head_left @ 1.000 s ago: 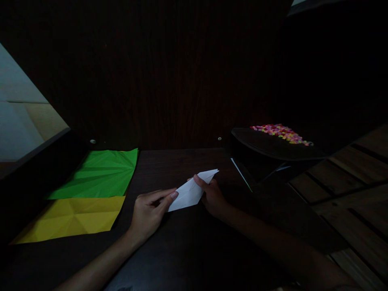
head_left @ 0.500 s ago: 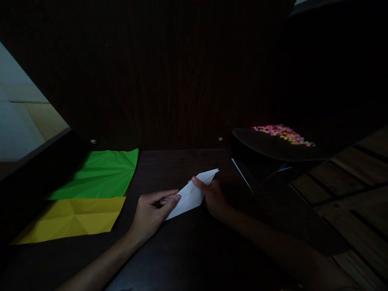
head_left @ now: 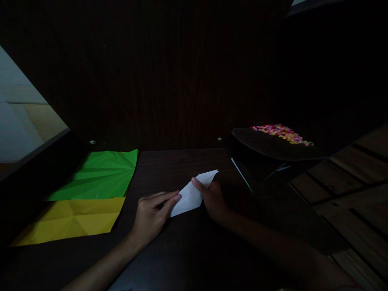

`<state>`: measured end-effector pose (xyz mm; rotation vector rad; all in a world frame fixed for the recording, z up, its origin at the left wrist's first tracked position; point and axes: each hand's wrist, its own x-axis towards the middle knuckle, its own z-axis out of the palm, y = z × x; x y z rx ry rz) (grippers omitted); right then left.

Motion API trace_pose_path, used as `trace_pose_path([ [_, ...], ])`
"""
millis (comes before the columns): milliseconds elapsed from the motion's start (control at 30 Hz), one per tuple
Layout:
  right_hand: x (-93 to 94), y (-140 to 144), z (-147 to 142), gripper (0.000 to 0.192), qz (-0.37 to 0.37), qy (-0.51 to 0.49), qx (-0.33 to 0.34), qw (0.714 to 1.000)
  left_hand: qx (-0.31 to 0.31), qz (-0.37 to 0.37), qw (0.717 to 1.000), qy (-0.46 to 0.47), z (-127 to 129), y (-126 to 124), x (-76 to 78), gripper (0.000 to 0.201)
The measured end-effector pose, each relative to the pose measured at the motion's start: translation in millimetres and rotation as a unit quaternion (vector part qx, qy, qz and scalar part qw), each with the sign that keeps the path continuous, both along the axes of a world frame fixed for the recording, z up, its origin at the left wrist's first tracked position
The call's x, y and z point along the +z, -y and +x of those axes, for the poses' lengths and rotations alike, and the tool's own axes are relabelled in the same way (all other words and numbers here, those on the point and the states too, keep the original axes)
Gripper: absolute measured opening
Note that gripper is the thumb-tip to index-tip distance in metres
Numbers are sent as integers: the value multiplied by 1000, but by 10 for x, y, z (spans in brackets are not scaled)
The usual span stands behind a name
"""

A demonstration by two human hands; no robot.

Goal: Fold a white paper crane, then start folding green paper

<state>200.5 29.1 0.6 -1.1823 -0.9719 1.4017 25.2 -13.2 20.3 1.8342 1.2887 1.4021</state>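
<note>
A folded sheet of white paper is held between my two hands over the dark table, tapering to a point at its upper right. My left hand pinches its left edge between thumb and fingers. On the right side, my right hand grips the paper with the thumb on top and the fingers behind it, mostly hidden. Left of my hands lie a creased green sheet of paper and, nearer to me, a creased yellow sheet of paper, partly covered by the green one.
Small colourful pieces are heaped on a curved dark shelf at the right. A dark wooden panel rises behind the table. A raised ledge borders the left side. Wooden slats show at far right.
My left fingers have closed in slightly on the white paper's left edge, and less of its lower left corner shows. My right hand has hardly moved.
</note>
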Motion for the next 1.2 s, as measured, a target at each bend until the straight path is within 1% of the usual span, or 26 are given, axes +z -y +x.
trace_pose_path([
  [133, -25, 0, -5, 36, -4, -17, -9, 1000, 17, -11, 1000, 5, 9, -3, -11, 11],
  [233, -19, -4, -4, 36, -9, 6, -4, 1000, 13, -65, 998, 14, -1, -16, -20, 11],
  [367, 17, -5, 5, 36, -5, 52, 18, 998, -21, -163, 985, 51, -24, -38, -54, 16],
  [467, 41, -14, 14, 36, 1, 88, 28, 996, -54, -197, 977, 65, -26, -35, -103, 31],
  [533, 42, -28, 17, 35, 3, 112, 33, 993, -78, -202, 975, 54, -19, -24, -128, 35],
  [600, 27, -46, 17, 34, -4, 119, 39, 992, -77, -188, 978, 43, -11, -13, -139, 32],
  [733, -29, -72, 7, 34, -28, 67, 59, 996, -17, -113, 993, 15, -8, -17, -124, 22],
  [800, -48, -75, 4, 35, -37, 45, 65, 996, -8, -76, 997, -4, -19, -29, -114, 21],
  [933, -48, -73, 7, 38, -34, 47, 71, 996, -39, -40, 998, -37, -48, -50, -97, 25],
  [1200, -43, -88, 16, 41, -21, 29, 85, 996, -63, 3, 996, -62, -71, -55, -111, 24],
])
